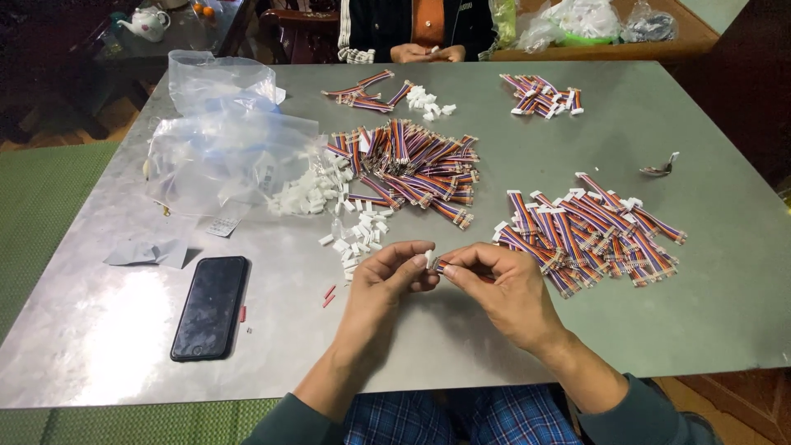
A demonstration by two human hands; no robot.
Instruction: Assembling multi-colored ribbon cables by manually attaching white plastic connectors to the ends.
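View: looking down from the person's head at a grey metal tabletop (659, 330); both forearms come in from 6 o'clock.
Left hand (387, 280): fingers pinched narrow around a small white plastic connector (429, 257), held at the fingertips just above the tabletop.
Right hand (503, 288): fingers closed tight on the end of a short striped ribbon cable (442, 265); most of the cable is hidden inside the hand.
Key relation: the connector sits at 9 o'clock from the cable end, the two touching or almost touching; I cannot tell which; the hands meet fingertip to fingertip, neither clearly nearer.
Cable direction: its long axis runs roughly 9 to 3 o'clock; the exposed end points towards 9 o'clock, at the connector.
Where it is: near the front middle of the tabletop, close to the person's body.
Loose connectors (358, 235): a scatter of white pieces at 11 o'clock from the hands, near.
Cable pile (589, 235): striped cables with white ends at 2 o'clock, just beside the right hand.
Second pile (412, 169): more cables at 12 o'clock, further off.
Plastic bags (222, 140): clear, crumpled, at 10 o'clock.
Phone (210, 306): black, screen dark, at 9 o'clock, well apart.
Another person (428, 53): hands at the far edge, 12 o'clock.
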